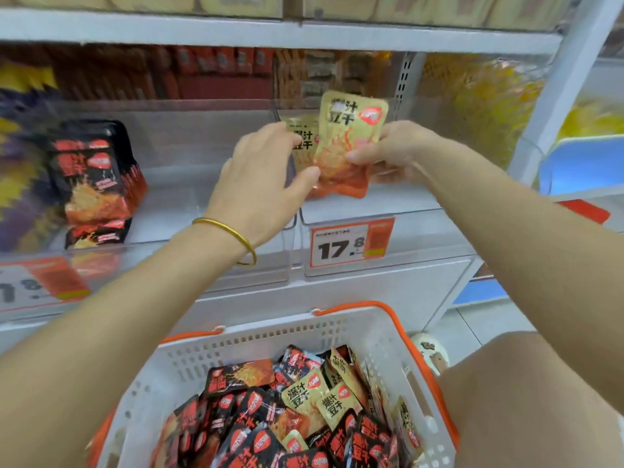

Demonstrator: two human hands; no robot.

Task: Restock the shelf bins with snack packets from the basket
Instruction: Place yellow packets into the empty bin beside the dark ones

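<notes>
Item: front yellow packet (351,143). It stood upright between both hands, over the clear bin (388,211) directly beneath them.

Hold: the right hand (395,150) pinched its right edge, fingers curled. The left hand (266,170), with a gold bangle (233,231) at the wrist, curled round a rear yellow packet (302,141). That packet was tucked just behind and to the left of the first. The left thumb touched the front packet's lower corner.

Handling, by my reckoning: a light, soft pouch in glossy film, so probably slippery when several are stacked. The contents looked pliable rather than brittle. The flat sealed edges seemed the surest place to pinch, with no squeeze needed on the filled middle.

Stock: the white basket (189,363) sat below the hands and nearer the person. It held loose packets (304,417), black and yellow mixed.

Nearby: black packets (94,170) stood in the neighbouring bin, well to the left of the left hand. A price tag (351,244) hung on the bin front under the hands.
</notes>
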